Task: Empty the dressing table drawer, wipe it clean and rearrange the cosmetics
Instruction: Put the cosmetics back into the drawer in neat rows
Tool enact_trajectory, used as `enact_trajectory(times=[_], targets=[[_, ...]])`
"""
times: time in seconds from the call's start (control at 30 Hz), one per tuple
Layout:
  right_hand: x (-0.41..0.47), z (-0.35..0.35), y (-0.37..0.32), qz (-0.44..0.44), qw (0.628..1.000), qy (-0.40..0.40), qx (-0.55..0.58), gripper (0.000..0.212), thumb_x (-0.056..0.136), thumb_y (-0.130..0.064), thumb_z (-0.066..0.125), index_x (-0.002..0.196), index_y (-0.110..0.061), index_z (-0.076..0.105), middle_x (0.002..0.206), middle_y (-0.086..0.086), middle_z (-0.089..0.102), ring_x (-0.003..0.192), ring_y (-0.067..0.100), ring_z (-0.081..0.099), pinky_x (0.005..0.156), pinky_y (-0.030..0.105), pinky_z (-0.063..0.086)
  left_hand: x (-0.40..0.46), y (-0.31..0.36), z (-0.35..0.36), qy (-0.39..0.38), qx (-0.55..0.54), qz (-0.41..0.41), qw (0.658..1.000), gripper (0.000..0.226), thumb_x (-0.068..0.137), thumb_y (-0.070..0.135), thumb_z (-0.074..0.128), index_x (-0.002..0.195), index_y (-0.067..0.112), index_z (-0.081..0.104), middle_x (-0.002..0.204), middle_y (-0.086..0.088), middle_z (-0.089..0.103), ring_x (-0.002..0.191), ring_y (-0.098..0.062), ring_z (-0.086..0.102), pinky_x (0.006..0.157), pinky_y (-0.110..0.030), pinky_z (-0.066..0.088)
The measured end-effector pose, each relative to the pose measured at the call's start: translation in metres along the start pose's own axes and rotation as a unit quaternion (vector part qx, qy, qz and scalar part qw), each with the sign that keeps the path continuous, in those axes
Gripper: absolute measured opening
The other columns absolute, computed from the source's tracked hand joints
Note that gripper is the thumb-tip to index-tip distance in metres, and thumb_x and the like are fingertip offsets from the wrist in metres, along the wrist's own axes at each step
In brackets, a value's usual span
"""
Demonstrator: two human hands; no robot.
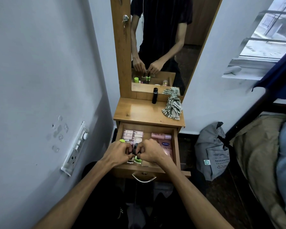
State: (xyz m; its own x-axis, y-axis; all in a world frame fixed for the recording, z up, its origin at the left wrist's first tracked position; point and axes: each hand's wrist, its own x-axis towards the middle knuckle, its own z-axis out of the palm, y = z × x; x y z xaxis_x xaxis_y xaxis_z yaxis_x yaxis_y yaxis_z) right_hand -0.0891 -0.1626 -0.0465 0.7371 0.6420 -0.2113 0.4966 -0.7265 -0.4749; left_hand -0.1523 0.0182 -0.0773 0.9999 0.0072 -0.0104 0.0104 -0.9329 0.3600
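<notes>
Rearranging step, by the look of it: drawer (pixel 176 142) pulled open and already stocked w/ cosmetics in tidy rows, striped cloth (pixel 172 107) lying bunched on the surface (pixel 139 113) near a black bottle (pixel 154 95) by the mirror. So emptying + wiping prob. done, though that's a guess.

Left hand (pixel 118 152) and right hand (pixel 149 152) both down in the drawer's front part, fingers curled, meeting over a small dark-capped bottle (pixel 135 150). Looks pinched between both hands, but exact grip hidden by knuckles. Green-topped bottle (pixel 137 159) just below, touching or nearly. Another green cap (pixel 122 141) peeking behind left hand.

Pale pink tubes (pixel 132 134) at back left, pink bottle (pixel 161 136) at back right, Vaseline pouch (pixel 166 148) along right side under right wrist.

Next: seat dark-capped bottle upright beside its neighbours w/o tipping them, free both hands, then fetch black bottle from the surface if it belongs inside. Tight gaps, so slow release needed.
</notes>
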Motion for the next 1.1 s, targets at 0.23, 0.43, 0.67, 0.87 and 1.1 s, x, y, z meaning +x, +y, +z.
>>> enact_trajectory(times=[0.23, 0.43, 0.67, 0.87, 1.1], targets=[[0.004, 0.015, -0.002, 0.018, 0.999, -0.031, -0.037, 0.022, 0.079, -0.019, 0.068, 0.096, -0.028, 0.077, 0.083, -0.006, 0.067, 0.084, 0.022, 0.066, 0.083, 0.036, 0.058, 0.003, -0.001, 0.011, -0.009, 0.062, 0.003, 0.998, 0.024, 0.077, 0.044, 0.074, 0.094, 0.028, 0.073, 0.08, 0.006, 0.07, 0.071, -0.011, 0.061, 0.069, -0.028, 0.054], [0.009, 0.025, 0.004, 0.012, 0.999, -0.016, -0.044, 0.021, 0.081, -0.021, 0.072, 0.1, -0.03, 0.076, 0.091, -0.005, 0.071, 0.087, 0.021, 0.063, 0.081, 0.032, 0.051, 0.003, -0.004, 0.018, -0.011, 0.082, 0.007, 0.997, 0.028, 0.08, 0.047, 0.074, 0.099, 0.027, 0.073, 0.084, 0.006, 0.072, 0.075, -0.012, 0.061, 0.073, -0.026, 0.05], [0.011, 0.027, 0.009, -0.001, 0.999, -0.01, -0.05, 0.019, 0.086, -0.024, 0.071, 0.104, -0.025, 0.076, 0.098, 0.002, 0.073, 0.092, 0.025, 0.066, 0.088, 0.039, 0.057, 0.006, -0.004, 0.021, 0.012, 0.084, 0.004, 0.996, 0.028, 0.078, 0.049, 0.075, 0.095, 0.027, 0.074, 0.084, 0.004, 0.072, 0.075, -0.014, 0.062, 0.07, -0.026, 0.049], [0.012, 0.027, 0.011, -0.012, 0.998, -0.016, -0.052, 0.023, 0.088, -0.027, 0.072, 0.111, -0.023, 0.074, 0.104, 0.004, 0.072, 0.098, 0.026, 0.066, 0.091, 0.041, 0.056, 0.005, -0.006, 0.023, 0.015, 0.072, 0.009, 0.997, 0.031, 0.078, 0.051, 0.074, 0.097, 0.026, 0.072, 0.089, 0.003, 0.072, 0.081, -0.015, 0.065, 0.077, -0.028, 0.054], [0.013, 0.015, 0.021, -0.024, 0.999, 0.023, 0.005, 0.028, 0.084, -0.023, 0.074, 0.112, -0.026, 0.075, 0.087, -0.005, 0.075, 0.079, 0.015, 0.07, 0.075, 0.029, 0.057, 0.008, -0.011, 0.017, 0.055, 0.043, 0.003, 0.998, 0.037, 0.073, 0.06, 0.072, 0.092, 0.029, 0.075, 0.078, 0.007, 0.073, 0.074, -0.013, 0.066, 0.071, -0.027, 0.053]])
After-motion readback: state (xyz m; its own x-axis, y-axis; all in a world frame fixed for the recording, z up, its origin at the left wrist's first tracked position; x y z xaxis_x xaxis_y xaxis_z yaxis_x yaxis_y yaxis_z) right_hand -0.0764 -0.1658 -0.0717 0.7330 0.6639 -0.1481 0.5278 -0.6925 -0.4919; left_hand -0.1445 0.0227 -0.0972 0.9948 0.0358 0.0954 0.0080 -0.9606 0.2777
